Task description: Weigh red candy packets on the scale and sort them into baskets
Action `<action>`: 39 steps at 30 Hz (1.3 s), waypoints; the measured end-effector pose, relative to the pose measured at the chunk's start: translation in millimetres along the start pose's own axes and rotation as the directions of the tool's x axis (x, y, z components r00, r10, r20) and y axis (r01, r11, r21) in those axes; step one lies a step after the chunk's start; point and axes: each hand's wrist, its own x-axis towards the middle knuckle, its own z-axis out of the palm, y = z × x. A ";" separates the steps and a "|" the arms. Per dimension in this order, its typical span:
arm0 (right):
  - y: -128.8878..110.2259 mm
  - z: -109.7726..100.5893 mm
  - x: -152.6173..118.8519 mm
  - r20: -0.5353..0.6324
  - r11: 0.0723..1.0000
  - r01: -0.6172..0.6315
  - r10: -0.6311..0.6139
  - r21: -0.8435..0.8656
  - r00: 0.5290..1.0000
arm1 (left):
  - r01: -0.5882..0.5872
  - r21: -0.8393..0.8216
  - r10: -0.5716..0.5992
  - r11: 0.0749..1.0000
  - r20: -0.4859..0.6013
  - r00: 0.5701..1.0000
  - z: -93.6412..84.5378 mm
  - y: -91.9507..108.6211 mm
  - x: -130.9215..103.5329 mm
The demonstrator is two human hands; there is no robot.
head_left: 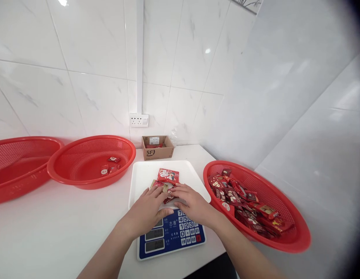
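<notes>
A digital weighing scale point(172, 232) stands on the white table, its blue keypad and displays towards me. Several red snack packets point(168, 175) lie on its white pan point(142, 174); the nearer ones are partly covered by my fingers. My left hand point(149, 209) reaches over the pan from the left, fingers stretched over a green-and-red packet point(159, 185), thumb apart. From the right comes my right hand point(191, 201), its fingers extended over the edge of a dark red packet point(169, 197). Both hands look open; whether the fingertips press on the packets is hard to see.
A red perforated basket point(302, 240) on the right holds many red packets. Another red basket point(91, 182) on the left has a few small packets, and a third red basket point(23, 190) is beyond it. A small cardboard box point(159, 153) sits behind the scale, below a wall socket point(138, 120).
</notes>
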 end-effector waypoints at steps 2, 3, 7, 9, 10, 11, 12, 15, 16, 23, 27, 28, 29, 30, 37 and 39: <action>-0.5 -1.8 -1.7 -0.013 1.000 0.009 -0.009 -0.009 1.000 | 0.015 0.008 -0.015 1.000 0.006 1.000 -0.4 -0.7 0.1; -1.0 -3.0 -2.0 -0.019 1.000 0.004 -0.004 -0.021 1.000 | 0.016 0.007 -0.016 1.000 0.009 1.000 -0.6 -0.8 0.2; -3.9 -2.2 1.8 -0.075 0.984 -0.068 0.056 -0.165 0.996 | 0.007 -0.003 -0.007 1.000 0.010 1.000 -0.5 -0.5 0.3; -5.4 1.8 4.8 -0.108 0.956 -0.080 0.051 -0.284 0.993 | -0.001 -0.007 0.001 1.000 -0.001 1.000 -0.4 -0.7 0.2; -6.1 3.9 5.8 -0.124 0.937 -0.080 0.040 -0.339 0.992 | -0.005 -0.010 0.005 1.000 -0.010 1.000 -0.6 -0.8 0.1; -6.7 5.8 6.4 -0.139 0.919 -0.081 0.029 -0.385 0.990 | -0.005 -0.012 0.005 1.000 -0.017 1.000 -1.1 -1.0 -0.2; -7.1 7.3 6.4 -0.153 0.904 -0.087 0.024 -0.418 0.988 | -0.003 -0.014 0.002 1.000 -0.023 1.000 -1.9 -1.2 -0.5; -7.4 8.3 4.5 -0.178 0.886 -0.135 0.061 -0.443 0.982 | 0.006 -0.016 -0.007 1.000 -0.037 0.999 -4.8 -1.7 -2.1; -7.3 7.7 3.7 -0.176 0.885 -0.155 0.084 -0.439 0.981 | 0.007 -0.017 -0.008 1.000 -0.041 0.999 -5.8 -1.7 -2.7; -15.1 4.9 6.8 -0.165 0.887 -0.230 0.177 -0.400 0.970 | 0.013 -0.049 -0.016 0.999 -0.053 0.998 -8.4 1.7 -3.7; -18.9 1.6 8.9 -0.122 0.943 -0.234 0.210 -0.238 0.970 | 0.038 -0.052 -0.043 0.998 -0.114 0.992 -5.5 -0.1 -1.5; -17.5 0.2 8.3 -0.133 0.943 -0.242 0.217 -0.229 0.967 | 0.045 -0.039 -0.050 0.998 -0.123 0.991 -4.3 -1.3 -0.6; -15.3 -1.3 7.2 -0.145 0.940 -0.251 0.222 -0.233 0.964 | 0.056 -0.025 -0.058 0.998 -0.120 0.991 -3.1 -2.7 0.2; -12.4 -2.8 5.7 -0.152 0.936 -0.258 0.226 -0.240 0.962 | 0.067 -0.012 -0.068 0.998 -0.108 0.992 -1.9 -4.1 0.9; 3.3 -11.7 -1.0 -0.085 0.928 -0.324 0.314 -0.183 0.946 | 0.015 -0.112 -0.026 0.994 -0.098 0.995 -3.0 -4.2 0.7; 5.5 -12.6 -0.3 -0.097 0.918 -0.357 0.345 -0.175 0.934 | 0.023 -0.155 -0.034 0.988 -0.072 0.997 -5.2 -1.5 -0.5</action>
